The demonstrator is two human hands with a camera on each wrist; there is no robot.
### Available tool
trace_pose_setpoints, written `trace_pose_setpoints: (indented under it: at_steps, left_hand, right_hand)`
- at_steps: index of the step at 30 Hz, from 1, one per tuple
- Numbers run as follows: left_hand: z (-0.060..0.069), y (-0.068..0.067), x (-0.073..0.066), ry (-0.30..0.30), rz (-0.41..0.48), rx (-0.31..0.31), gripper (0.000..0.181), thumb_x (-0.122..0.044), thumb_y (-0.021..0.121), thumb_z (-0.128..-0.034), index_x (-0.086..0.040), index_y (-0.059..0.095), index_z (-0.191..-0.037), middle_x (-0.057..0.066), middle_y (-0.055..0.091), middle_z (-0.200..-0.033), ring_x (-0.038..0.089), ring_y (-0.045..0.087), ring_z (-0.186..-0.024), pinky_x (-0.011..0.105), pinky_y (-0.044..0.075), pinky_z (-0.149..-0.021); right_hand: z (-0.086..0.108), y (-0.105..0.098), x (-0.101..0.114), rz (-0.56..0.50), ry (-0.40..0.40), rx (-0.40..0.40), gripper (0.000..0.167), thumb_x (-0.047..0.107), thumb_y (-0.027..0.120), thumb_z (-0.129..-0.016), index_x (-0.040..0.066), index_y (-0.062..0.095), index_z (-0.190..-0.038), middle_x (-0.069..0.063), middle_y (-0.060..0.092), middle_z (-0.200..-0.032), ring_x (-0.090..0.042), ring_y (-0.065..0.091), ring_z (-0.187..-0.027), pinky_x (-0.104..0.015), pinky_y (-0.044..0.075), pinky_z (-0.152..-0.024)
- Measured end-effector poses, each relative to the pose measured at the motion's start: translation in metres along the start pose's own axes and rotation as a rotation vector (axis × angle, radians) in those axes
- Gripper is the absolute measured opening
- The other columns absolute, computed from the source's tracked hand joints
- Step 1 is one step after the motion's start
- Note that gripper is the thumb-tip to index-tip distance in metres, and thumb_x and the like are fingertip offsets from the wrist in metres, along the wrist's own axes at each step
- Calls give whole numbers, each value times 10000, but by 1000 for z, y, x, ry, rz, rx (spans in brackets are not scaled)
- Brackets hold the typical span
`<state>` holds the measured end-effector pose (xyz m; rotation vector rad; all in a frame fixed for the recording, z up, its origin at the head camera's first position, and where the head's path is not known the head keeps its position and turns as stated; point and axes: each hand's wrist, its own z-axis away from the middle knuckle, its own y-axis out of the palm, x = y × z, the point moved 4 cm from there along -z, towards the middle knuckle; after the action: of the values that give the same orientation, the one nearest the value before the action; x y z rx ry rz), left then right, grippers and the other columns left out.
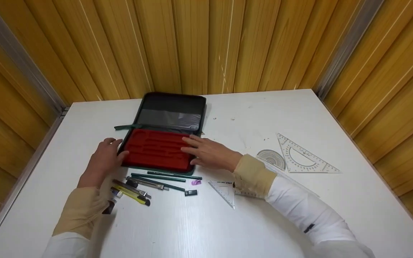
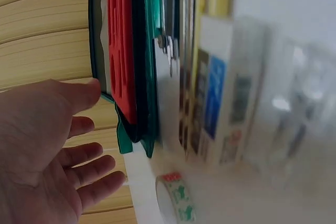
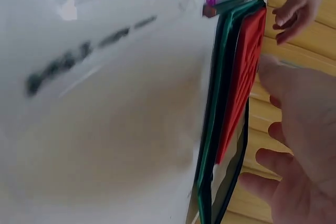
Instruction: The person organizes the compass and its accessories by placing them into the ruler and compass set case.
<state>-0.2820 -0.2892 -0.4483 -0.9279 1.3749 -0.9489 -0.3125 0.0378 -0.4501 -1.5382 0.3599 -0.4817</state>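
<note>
A zip case (image 1: pixel 172 111) lies unfolded on the table, its dark lid toward the wall and a red moulded tray (image 1: pixel 156 150) in its near half. My left hand (image 1: pixel 102 159) is beside the tray's left edge, fingers loosely bent and nothing in them; the left wrist view shows its palm (image 2: pixel 31 145) bare. Over the tray's right side, my right hand (image 1: pixel 213 154) spreads its fingers; whether they touch the tray I cannot tell. Several green pencils (image 1: pixel 170 178), a metal compass (image 1: pixel 149 183) and a yellow cutter knife (image 1: pixel 131 193) lie just in front.
A purple sharpener (image 1: pixel 196 182) and a small black block (image 1: pixel 191 192) lie near the pencils. Around the right forearm are a small set square (image 1: pixel 224 193), a protractor (image 1: pixel 273 157) and a larger set square (image 1: pixel 321 164). A tape roll (image 2: pixel 176 198) lies near the left hand.
</note>
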Motion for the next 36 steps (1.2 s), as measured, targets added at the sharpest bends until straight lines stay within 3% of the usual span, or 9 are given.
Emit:
trace_pose_setpoints:
  at_steps: [6, 12, 21, 24, 36]
  left_hand:
    - [-4, 3, -7, -76, 29, 6, 542, -236, 596, -1050, 106, 478, -1454, 374, 413, -1452, 515, 420, -1326, 658, 415, -1064]
    - [-7, 9, -8, -88, 14, 48, 519, -205, 589, -1047, 112, 482, -1444, 383, 431, -1434, 518, 438, -1314, 646, 421, -1065]
    - [-13, 16, -3, -103, 34, 102, 487, -148, 585, -1052, 138, 475, -1430, 370, 502, -1340, 448, 524, -1166, 590, 457, -1052]
    - [-15, 16, -6, -90, 29, 103, 475, -136, 598, -1043, 145, 492, -1411, 356, 539, -1280, 415, 546, -1096, 568, 484, -1016]
    - [-21, 16, -24, -57, 31, 125, 477, -153, 608, -1038, 123, 510, -1415, 325, 562, -1276, 385, 546, -1075, 553, 473, -1030]
  right_hand:
    - [-11, 5, 13, 30, -73, -32, 475, 255, 627, -1048, 163, 547, -1507, -127, 387, -1628, -326, 338, -1506, -379, 354, -1176]
    - [-13, 10, 19, 21, -88, -12, 354, 210, 626, -1052, 169, 663, -1402, -124, 470, -1568, -266, 424, -1458, -321, 415, -1126]
    - [-12, 11, 20, -37, -56, -1, 315, 158, 639, -1042, 181, 707, -1349, -107, 567, -1461, -230, 500, -1379, -310, 454, -1094]
    - [-11, 10, 18, -65, -38, 5, 315, 141, 639, -1040, 179, 710, -1344, -106, 565, -1460, -231, 506, -1372, -312, 464, -1084]
    - [0, 5, -7, -201, 38, 45, 316, 98, 649, -1027, 155, 718, -1331, -111, 551, -1474, -261, 524, -1364, -359, 435, -1121]
